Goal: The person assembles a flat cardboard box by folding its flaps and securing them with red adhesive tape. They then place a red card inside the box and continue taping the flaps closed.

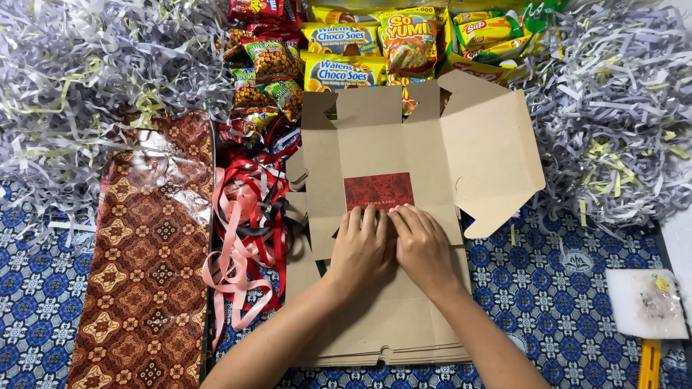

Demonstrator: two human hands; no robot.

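A worktop covered in blue patterned cloth (569,288) carries a stack of flat brown cardboard boxes (382,317) under the hands. Left of them lie tangled red and pink ribbons (245,238) and brown batik wrapping paper (144,274). Shredded grey paper (620,108) and colourful snack packets (346,50) lie beyond.

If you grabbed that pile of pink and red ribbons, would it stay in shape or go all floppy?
Probably floppy: the ribbons lie in loose loops and curls, so they would likely droop and dangle. They look thin, so probably very light. They are tangled together beside the flat cardboard box, so lifting one strand might drag others along.
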